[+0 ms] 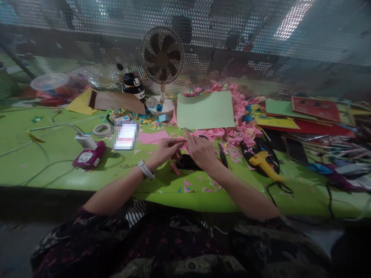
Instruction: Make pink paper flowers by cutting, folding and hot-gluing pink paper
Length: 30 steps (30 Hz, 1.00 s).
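My left hand [167, 150], a white watch on its wrist, is pinched on a small piece of pink paper [182, 139] above the table. My right hand [200, 151] meets it from the other side, its fingers pressed at the same paper with the index finger pointing up. The fingers hide most of the piece. Under my hands lies a dark flat object [188, 162] that I cannot name. Pink paper strips [153, 136] lie just left of the hands, and pink scraps [187, 185] are scattered in front of them.
A green sheet [205, 110] rests against a heap of pink paper pieces [242, 112]. A fan [162, 58] and bottle [133, 85] stand behind. A yellow glue gun [265, 164] lies right. Left are a lit phone [125, 135], tape roll [102, 130] and purple power socket [89, 155] with cables.
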Each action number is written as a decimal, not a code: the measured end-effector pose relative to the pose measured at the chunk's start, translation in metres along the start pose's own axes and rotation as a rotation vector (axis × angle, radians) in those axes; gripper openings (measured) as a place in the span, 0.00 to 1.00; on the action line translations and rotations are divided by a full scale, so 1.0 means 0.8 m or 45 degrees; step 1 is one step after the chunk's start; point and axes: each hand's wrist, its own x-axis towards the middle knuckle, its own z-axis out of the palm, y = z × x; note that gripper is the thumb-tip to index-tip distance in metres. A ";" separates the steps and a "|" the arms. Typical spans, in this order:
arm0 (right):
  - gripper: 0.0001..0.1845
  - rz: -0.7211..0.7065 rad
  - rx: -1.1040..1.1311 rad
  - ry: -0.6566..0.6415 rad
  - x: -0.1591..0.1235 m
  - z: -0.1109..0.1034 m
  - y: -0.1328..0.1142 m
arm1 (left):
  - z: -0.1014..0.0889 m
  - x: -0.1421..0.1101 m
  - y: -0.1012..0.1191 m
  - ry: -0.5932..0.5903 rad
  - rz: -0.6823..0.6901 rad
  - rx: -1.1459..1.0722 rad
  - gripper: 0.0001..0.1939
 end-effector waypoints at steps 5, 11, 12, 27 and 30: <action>0.30 -0.060 -0.029 0.012 -0.002 0.002 -0.002 | 0.002 -0.001 0.006 0.002 -0.038 -0.011 0.13; 0.28 -0.165 -0.040 0.027 -0.003 -0.002 -0.007 | -0.001 0.003 0.000 0.012 0.057 -0.082 0.16; 0.28 -0.181 -0.032 0.039 -0.003 -0.003 -0.008 | -0.001 0.003 -0.001 0.006 0.078 -0.093 0.17; 0.17 0.050 1.035 0.236 0.008 -0.001 0.015 | -0.008 0.000 0.001 -0.132 0.270 0.091 0.11; 0.15 0.051 1.201 0.256 0.010 -0.001 0.012 | -0.008 0.002 -0.004 -0.129 0.362 0.155 0.09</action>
